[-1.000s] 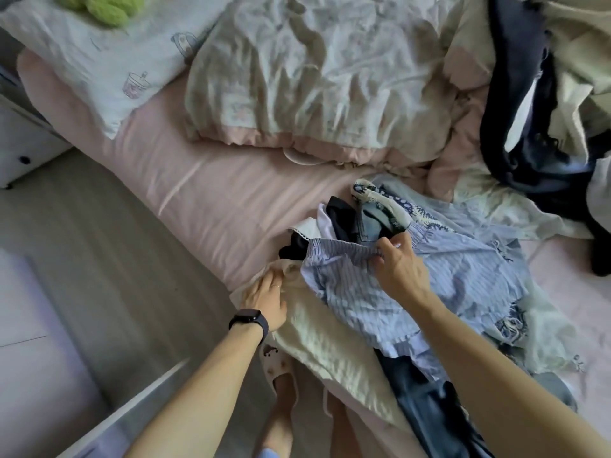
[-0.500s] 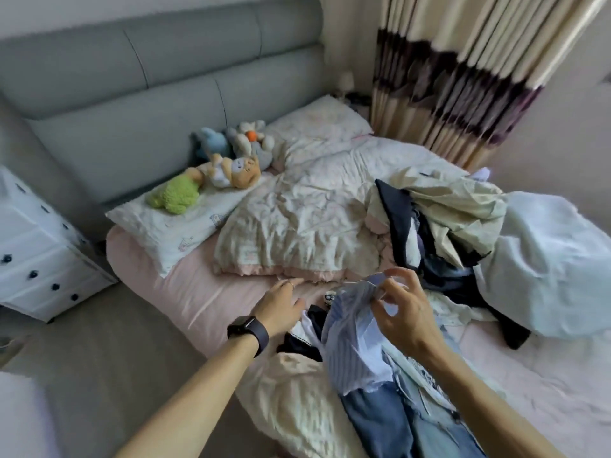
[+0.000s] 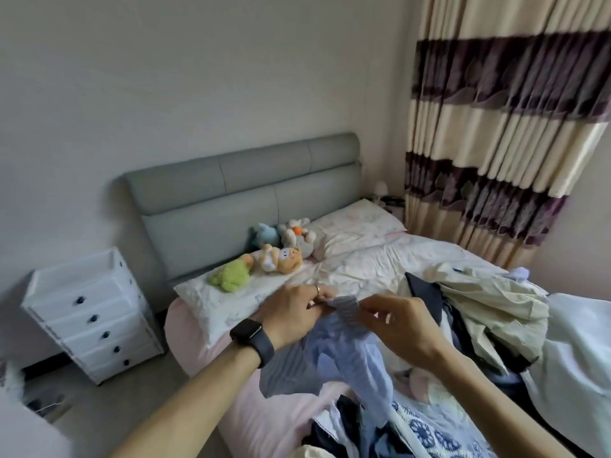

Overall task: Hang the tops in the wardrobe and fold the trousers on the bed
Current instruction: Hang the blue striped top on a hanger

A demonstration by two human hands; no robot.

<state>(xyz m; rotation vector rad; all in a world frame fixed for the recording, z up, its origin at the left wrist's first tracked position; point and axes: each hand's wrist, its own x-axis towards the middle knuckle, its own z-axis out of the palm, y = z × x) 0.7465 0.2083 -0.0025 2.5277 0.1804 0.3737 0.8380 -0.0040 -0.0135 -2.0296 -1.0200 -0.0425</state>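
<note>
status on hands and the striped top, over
Left hand, right hand both pinch blue striped top. It hangs over clothes pile. Wardrobe not in view.

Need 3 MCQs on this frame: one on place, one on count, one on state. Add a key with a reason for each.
1. Where does the green plush toy lie?
A on the pillow by the grey headboard
B on the floor
C under the curtain

2. How many dark knobs show on the white drawer chest?
A two
B five
C nine

3. What state is the blue striped top in?
A on a hanger
B spread flat on the sheet
C lifted, pinched by the left hand and the right hand

Key:
1 A, it rests on the pillow just below the headboard.
2 B, there is one knob per drawer front, five in a column.
3 C, both hands pinch its top edge and the cloth hangs below.
</note>
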